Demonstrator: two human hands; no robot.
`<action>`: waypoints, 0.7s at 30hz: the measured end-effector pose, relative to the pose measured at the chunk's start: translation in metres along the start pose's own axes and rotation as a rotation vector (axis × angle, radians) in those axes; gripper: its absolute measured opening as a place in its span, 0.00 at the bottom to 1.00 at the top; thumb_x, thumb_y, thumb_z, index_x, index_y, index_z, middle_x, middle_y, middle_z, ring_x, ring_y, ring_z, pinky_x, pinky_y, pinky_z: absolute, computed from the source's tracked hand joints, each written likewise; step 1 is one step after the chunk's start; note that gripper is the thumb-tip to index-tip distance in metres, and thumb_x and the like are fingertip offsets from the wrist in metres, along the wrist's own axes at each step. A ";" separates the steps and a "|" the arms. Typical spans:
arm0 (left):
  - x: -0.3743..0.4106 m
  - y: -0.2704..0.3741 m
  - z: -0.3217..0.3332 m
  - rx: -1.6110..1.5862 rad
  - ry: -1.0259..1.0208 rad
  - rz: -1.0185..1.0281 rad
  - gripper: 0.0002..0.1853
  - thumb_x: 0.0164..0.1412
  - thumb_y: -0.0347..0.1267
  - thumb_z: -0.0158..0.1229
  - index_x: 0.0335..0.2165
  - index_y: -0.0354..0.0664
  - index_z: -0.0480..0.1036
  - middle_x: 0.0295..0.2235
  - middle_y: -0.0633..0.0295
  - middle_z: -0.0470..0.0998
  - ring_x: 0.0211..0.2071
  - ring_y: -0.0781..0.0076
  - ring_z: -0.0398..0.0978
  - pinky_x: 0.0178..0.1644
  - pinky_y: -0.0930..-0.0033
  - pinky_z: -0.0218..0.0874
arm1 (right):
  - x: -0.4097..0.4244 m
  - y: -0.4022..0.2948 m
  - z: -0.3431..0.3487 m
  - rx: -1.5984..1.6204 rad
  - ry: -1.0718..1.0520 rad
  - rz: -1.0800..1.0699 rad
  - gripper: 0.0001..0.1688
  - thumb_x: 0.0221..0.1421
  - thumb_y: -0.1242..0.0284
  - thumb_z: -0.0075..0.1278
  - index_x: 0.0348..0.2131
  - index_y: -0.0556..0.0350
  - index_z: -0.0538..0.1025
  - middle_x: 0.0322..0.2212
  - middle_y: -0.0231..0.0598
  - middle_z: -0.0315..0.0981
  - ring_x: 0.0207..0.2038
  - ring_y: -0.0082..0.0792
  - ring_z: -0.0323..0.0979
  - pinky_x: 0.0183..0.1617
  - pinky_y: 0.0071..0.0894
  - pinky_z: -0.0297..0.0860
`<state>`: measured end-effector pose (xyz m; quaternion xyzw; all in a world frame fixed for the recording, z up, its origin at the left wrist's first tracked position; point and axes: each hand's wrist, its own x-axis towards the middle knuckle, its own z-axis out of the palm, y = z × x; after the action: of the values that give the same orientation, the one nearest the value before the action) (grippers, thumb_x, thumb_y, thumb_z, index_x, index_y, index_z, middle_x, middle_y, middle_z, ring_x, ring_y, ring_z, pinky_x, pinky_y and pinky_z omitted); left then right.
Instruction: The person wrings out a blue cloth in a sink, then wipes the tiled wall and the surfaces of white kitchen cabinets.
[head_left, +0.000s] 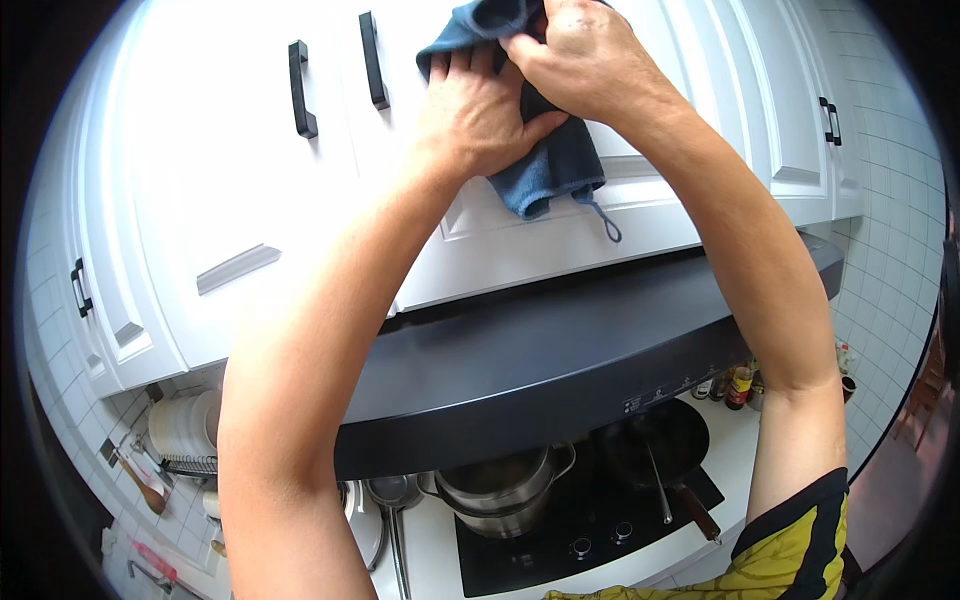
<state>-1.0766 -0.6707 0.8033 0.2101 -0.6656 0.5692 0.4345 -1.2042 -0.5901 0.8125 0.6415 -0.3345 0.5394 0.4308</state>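
Observation:
A blue towelling cloth (551, 169) with a hanging loop lies bunched against a white panelled cabinet door (480, 217) above the range hood. My left hand (476, 112) is spread at the cloth, fingertips tucked under its upper fold and thumb lying over its lower part. Just right of it and higher up, my right hand (589, 64) grips the cloth's upper part, thumb pointing toward my left hand. The fingers of my right hand are partly hidden by the hand itself and the frame's top edge.
Black handles (302, 90) stick out from the cabinet doors on the left. Below juts a dark range hood (525, 352). Under it, a steel pot (499, 495) and a black wok (686, 439) stand on a black cooktop (555, 574). Bottles (739, 388) stand at right, a dish rack (187, 465) at left.

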 end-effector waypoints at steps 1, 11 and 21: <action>0.002 0.002 0.002 0.013 -0.064 -0.011 0.36 0.56 0.61 0.48 0.51 0.45 0.68 0.51 0.47 0.65 0.56 0.52 0.58 0.60 0.46 0.44 | 0.002 0.005 0.006 0.040 -0.006 -0.002 0.22 0.57 0.62 0.43 0.44 0.60 0.72 0.33 0.56 0.75 0.38 0.51 0.74 0.47 0.44 0.68; 0.057 -0.027 -0.011 -0.188 -0.081 0.026 0.24 0.50 0.44 0.53 0.43 0.41 0.71 0.44 0.46 0.72 0.49 0.49 0.68 0.55 0.56 0.58 | 0.054 0.035 0.041 0.154 -0.235 -0.019 0.33 0.62 0.53 0.28 0.47 0.62 0.71 0.43 0.60 0.71 0.50 0.56 0.67 0.57 0.47 0.60; 0.104 -0.025 0.003 -0.159 -0.247 -0.317 0.22 0.52 0.51 0.54 0.38 0.47 0.77 0.34 0.53 0.77 0.46 0.56 0.71 0.57 0.48 0.49 | 0.109 0.058 0.030 0.082 -0.147 0.032 0.36 0.61 0.50 0.29 0.44 0.59 0.75 0.48 0.58 0.68 0.54 0.50 0.64 0.57 0.40 0.60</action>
<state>-1.1140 -0.6576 0.9024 0.3455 -0.7151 0.4094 0.4490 -1.2232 -0.6373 0.9290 0.6910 -0.3530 0.5110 0.3698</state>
